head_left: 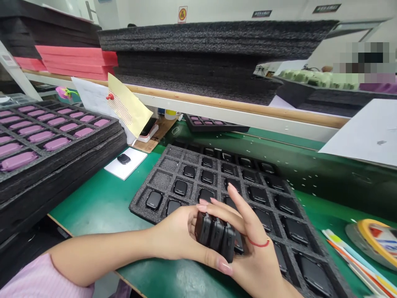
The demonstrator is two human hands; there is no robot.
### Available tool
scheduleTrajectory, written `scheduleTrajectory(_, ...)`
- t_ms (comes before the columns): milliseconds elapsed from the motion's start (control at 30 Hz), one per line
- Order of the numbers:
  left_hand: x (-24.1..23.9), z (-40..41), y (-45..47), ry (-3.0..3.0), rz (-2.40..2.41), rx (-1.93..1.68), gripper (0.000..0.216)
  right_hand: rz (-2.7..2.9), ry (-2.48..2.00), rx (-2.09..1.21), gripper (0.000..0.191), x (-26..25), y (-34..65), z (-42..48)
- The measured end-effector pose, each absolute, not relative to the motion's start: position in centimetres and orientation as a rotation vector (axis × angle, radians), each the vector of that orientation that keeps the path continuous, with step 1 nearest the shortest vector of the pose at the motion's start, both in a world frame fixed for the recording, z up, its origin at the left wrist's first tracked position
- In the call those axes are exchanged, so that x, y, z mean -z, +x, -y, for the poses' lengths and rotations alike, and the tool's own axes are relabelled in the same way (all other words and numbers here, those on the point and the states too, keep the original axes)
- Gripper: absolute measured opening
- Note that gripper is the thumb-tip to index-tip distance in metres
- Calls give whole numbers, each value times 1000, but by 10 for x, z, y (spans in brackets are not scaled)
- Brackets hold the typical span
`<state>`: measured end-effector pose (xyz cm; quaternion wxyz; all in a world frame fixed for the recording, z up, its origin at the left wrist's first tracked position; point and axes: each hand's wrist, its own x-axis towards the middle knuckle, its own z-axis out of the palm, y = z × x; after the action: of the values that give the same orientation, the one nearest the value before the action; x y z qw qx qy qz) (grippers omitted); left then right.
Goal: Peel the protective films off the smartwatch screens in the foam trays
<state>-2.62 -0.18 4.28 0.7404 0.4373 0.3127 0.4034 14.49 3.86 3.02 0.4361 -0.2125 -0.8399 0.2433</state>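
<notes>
My left hand is closed around a row of black smartwatch cases standing on edge side by side, its thumb running along their near side. My right hand, with a red string at the base of a finger, cups the same cases from the right. Some of its fingers curl over their tops and one finger points up. Another dark case partly shows against the right palm. Below and behind both hands lies a black foam tray, with similar cases in many pockets and several bare pockets at its far left.
Foam trays holding purple pieces are stacked at left. A single black case lies on a white pad. Tape and pens sit at right. A shelf with black foam sheets crosses behind.
</notes>
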Motion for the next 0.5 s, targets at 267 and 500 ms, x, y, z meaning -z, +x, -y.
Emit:
scheduleTrajectory(267,-42,5,-27,1083,-777,-1029,48,2220,-379,-677,96,-32,148,-40)
scheduleTrajectory(500,-40,10,-30,1776,-789,-1244,40,1811,-511,-915,52,-45,156,-47)
